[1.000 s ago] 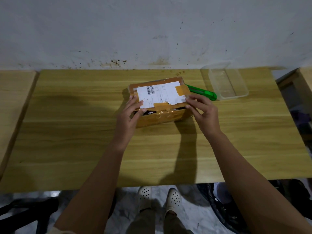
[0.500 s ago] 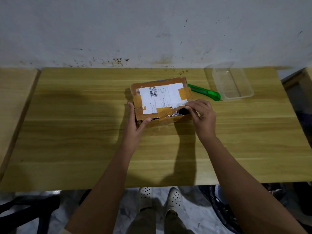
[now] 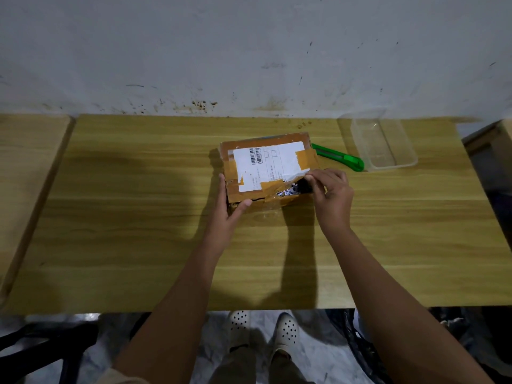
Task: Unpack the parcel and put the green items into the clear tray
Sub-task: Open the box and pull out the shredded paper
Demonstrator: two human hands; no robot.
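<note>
A taped cardboard parcel with a white shipping label lies on the wooden table. Its near lid edge is torn open, and crumpled printed paper shows in the gap. My left hand grips the parcel's near left corner, fingers along the left side and thumb on the front. My right hand pinches something dark at the opening by the near right corner. The clear tray stands at the back right with nothing in it. What lies deeper inside the parcel is hidden.
A green utility knife lies between the parcel and the tray. A wall runs along the table's far edge. Another wooden surface adjoins on the left. My feet and dark bags show below the near edge.
My left hand slid from the lid to the parcel's left corner. My right hand moved into the torn opening and took hold of a dark thing there. The lid edge has lifted.
</note>
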